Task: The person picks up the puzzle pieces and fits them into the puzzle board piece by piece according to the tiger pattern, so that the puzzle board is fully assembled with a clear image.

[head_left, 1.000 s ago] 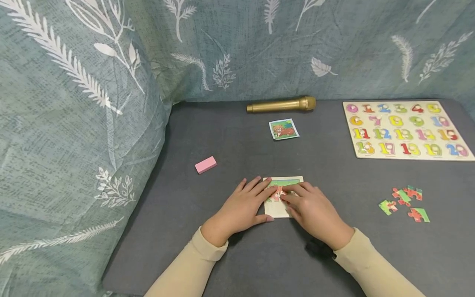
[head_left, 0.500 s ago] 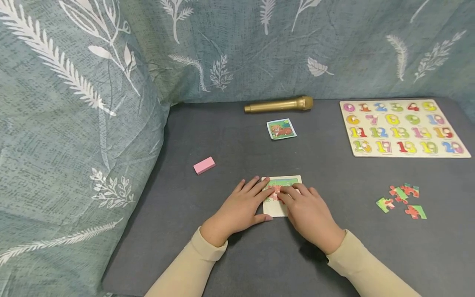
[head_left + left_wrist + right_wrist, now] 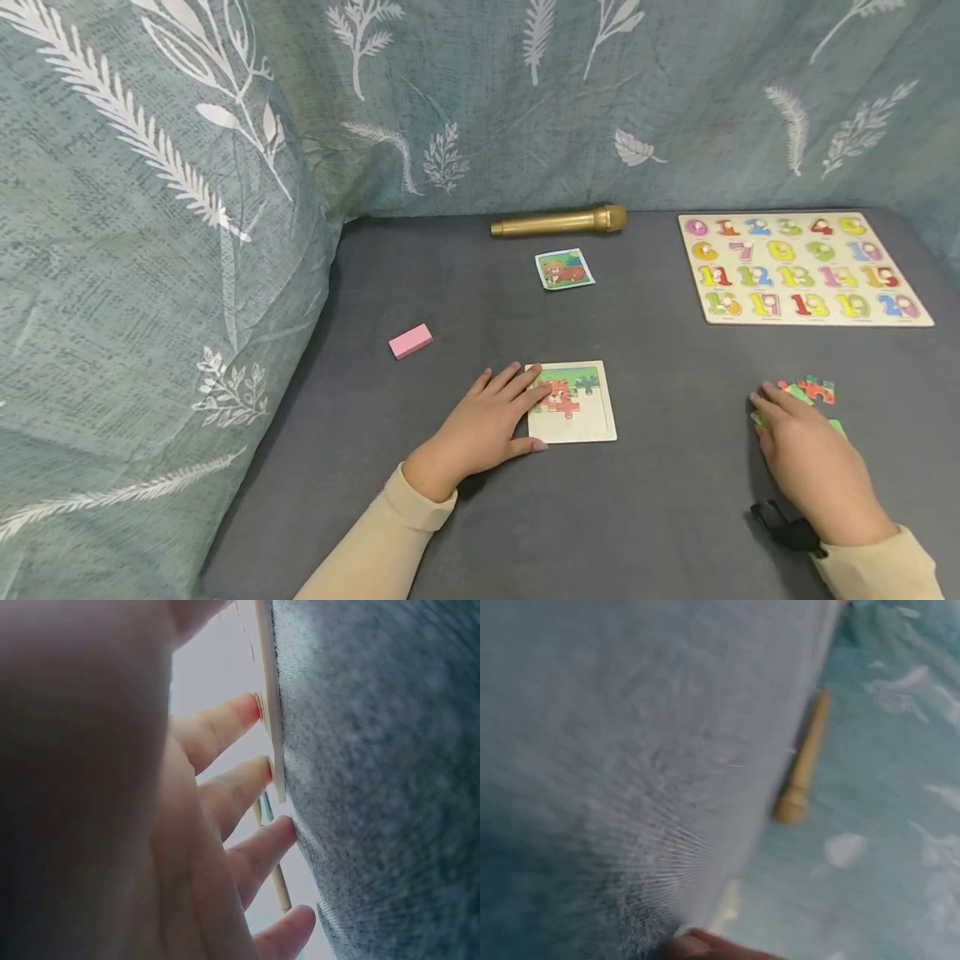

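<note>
My left hand (image 3: 483, 425) rests with fingers spread on the left side of a small pale puzzle board (image 3: 577, 427). The upper left of that board carries joined pieces of a red animal on green. In the left wrist view the fingertips (image 3: 251, 705) press along the board's edge (image 3: 268, 712). My right hand (image 3: 817, 471) is over the loose jigsaw pieces (image 3: 817, 389) on the right, its fingers reaching toward the leftmost and hiding most of them. In the right wrist view its fingertips (image 3: 697, 945) show only at the bottom edge; I cannot tell whether they pinch a piece.
A picture card (image 3: 565, 269) of a reddish animal lies behind the puzzle board, with a gold microphone (image 3: 558, 222) beyond it. A pink block (image 3: 410, 342) lies to the left. At the back right is a number board (image 3: 821, 322). Patterned cloth (image 3: 487, 108) borders the table.
My right hand has left the puzzle board and moved right to the loose pieces, uncovering a green-blue piece at the board's upper right. My left hand has stayed in place.
</note>
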`<state>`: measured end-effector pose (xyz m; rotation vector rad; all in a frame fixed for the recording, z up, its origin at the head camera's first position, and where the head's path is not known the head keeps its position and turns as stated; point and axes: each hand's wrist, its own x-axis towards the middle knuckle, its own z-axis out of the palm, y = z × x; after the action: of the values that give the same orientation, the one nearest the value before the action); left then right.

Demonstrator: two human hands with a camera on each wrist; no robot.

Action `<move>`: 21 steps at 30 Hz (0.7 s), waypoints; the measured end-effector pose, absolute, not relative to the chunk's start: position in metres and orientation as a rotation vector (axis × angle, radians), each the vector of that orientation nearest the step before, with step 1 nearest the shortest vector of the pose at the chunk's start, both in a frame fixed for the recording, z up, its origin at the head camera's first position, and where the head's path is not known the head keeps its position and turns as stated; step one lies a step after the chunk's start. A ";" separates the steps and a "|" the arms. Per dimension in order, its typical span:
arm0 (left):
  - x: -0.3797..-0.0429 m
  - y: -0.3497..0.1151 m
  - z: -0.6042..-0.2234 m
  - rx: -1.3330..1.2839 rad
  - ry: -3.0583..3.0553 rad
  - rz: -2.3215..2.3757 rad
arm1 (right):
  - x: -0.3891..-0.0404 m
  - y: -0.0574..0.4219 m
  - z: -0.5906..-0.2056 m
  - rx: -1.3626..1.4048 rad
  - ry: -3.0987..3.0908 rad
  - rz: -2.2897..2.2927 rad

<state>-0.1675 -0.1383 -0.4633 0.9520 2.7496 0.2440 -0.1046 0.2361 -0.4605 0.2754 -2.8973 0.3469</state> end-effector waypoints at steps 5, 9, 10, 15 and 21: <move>-0.167 -0.141 -0.463 0.950 2.763 0.242 | -0.093 0.248 -0.474 0.222 -2.870 0.423; -0.166 -0.142 -0.465 0.950 2.748 0.253 | -0.097 0.250 -0.471 0.224 -2.770 0.521; -0.166 -0.142 -0.466 0.953 2.742 0.255 | -0.098 0.249 -0.470 0.222 -2.764 0.538; -0.168 -0.141 -0.465 0.965 2.753 0.248 | -0.115 0.225 -0.456 0.238 -2.799 0.645; -0.168 -0.139 -0.464 0.971 2.755 0.257 | -0.148 0.170 -0.437 0.241 -2.828 1.322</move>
<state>-0.1678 -0.1392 -0.4636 0.9710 2.7547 0.2565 -0.1482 0.1698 -0.4371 0.2406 -2.8277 1.3220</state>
